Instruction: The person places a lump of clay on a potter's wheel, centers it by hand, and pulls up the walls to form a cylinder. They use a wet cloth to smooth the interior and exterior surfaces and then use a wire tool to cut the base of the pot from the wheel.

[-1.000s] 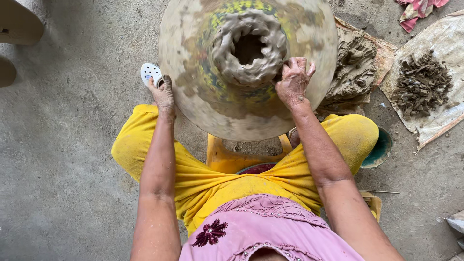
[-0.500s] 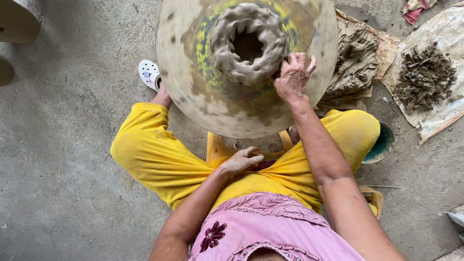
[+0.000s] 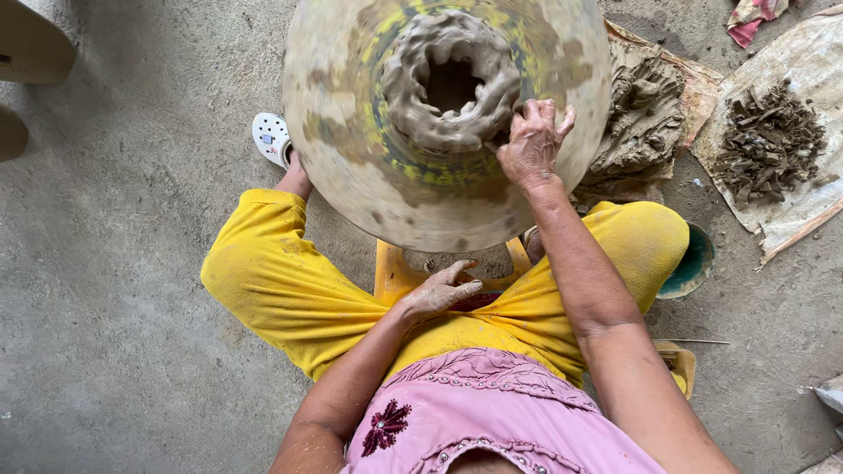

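The right hand (image 3: 529,145) presses open fingers on the clay ring (image 3: 450,81), holding nothing. The left hand (image 3: 439,290) rests loose and empty on the lap. Best keep pressure light and even on the wheel (image 3: 351,132).

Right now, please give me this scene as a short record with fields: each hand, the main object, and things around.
right hand: pressed against the outer side of the clay ring
left hand: on the lap, between the knees, holding nothing
clay ring: rough, hollow in the middle, on the round wheel
wheel: smeared with clay, green and yellow marks
clay lump: on the floor, right of the wheel
clay scraps: on a sheet, far right
seat: yellow plastic
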